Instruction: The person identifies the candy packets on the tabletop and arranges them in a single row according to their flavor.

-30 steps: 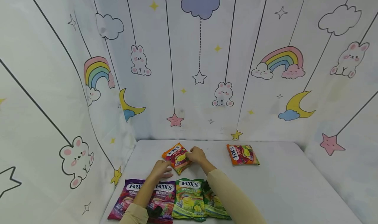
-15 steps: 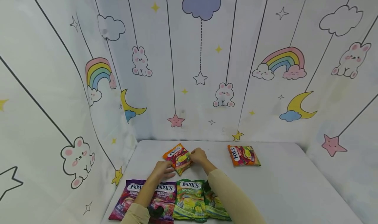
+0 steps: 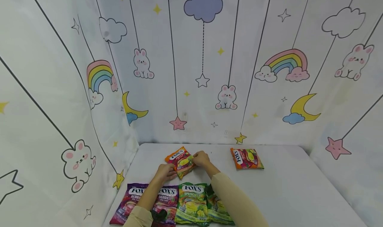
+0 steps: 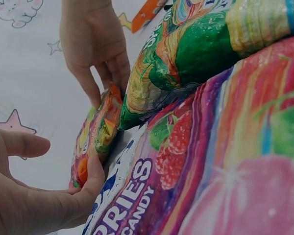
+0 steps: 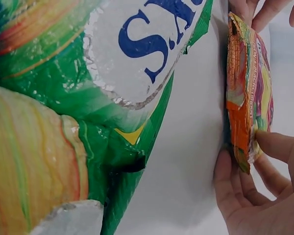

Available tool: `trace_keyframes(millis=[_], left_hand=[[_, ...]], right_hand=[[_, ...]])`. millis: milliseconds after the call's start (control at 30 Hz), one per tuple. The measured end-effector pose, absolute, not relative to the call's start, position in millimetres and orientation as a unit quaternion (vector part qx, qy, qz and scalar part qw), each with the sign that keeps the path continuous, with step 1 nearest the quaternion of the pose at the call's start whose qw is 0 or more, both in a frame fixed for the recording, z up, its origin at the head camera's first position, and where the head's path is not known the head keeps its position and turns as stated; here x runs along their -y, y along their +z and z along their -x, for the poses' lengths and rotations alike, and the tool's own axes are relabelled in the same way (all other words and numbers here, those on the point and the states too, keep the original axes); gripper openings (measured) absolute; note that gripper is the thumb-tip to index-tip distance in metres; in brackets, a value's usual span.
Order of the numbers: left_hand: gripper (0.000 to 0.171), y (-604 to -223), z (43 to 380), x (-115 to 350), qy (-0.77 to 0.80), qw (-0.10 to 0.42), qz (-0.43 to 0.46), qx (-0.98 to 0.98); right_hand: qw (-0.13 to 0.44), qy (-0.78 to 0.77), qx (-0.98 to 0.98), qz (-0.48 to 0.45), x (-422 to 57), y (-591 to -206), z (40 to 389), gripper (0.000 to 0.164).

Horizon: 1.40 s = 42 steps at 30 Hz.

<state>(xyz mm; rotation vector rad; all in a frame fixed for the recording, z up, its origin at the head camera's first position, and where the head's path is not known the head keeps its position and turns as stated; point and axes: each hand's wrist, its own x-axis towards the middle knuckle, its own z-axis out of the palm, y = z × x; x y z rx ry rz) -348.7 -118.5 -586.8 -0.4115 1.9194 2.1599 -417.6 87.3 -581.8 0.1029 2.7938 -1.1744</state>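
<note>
An orange-and-red candy bag (image 3: 181,161), turned at a slant, lies toward the back of the white table. My right hand (image 3: 202,159) pinches its right edge; in the right wrist view the thumb (image 5: 274,145) is on the front of the bag, with fingers behind. My left hand (image 3: 164,172) is at the lower left side. From the left wrist, straight fingers of the left hand (image 4: 49,196) touch the bag (image 4: 95,137), while the thumb stands away from it. In the foreground, partly under my forearms, are two purple berry candy bags (image 3: 166,200) and two green ones (image 3: 191,203).
Another orange-and-red candy bag (image 3: 247,158) lies at the back right of the table (image 3: 287,193). A white cloth wall with drawn rabbits, stars and rainbows rises behind the table and along its left side.
Little differs: my left fingers have come slightly closer in against the orange bag. The right hand keeps its hold on the bag's edge, and the bag stays where it was.
</note>
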Motion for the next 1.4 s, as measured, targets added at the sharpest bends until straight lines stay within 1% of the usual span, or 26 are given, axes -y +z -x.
trace_keyframes(millis=[133,400,633,833,1000,1400], left_hand=[[0.046,-588,349,119,0.741,0.105,0.137,-0.649],[0.051,-588,349,120,0.73,0.094,0.131,-0.665],[0.051,-590,348,118,0.726,0.088,0.132,-0.67],[0.051,-588,348,117,0.722,0.076,0.123,-0.677],[0.053,-586,347,115,0.716,0.072,0.12,-0.684],[0.05,-583,349,115,0.719,0.062,0.103,-0.685]], right_hand=[[0.053,-0.396,-0.916,-0.036,-88,-583,418,0.024],[0.053,-0.414,-0.908,-0.033,-88,-581,414,0.019],[0.048,-0.421,-0.905,-0.035,-87,-585,414,0.015],[0.038,-0.427,-0.903,-0.031,-86,-581,413,0.013],[0.036,-0.431,-0.901,-0.039,-85,-580,413,0.012],[0.034,-0.467,-0.882,-0.048,-86,-574,409,0.013]])
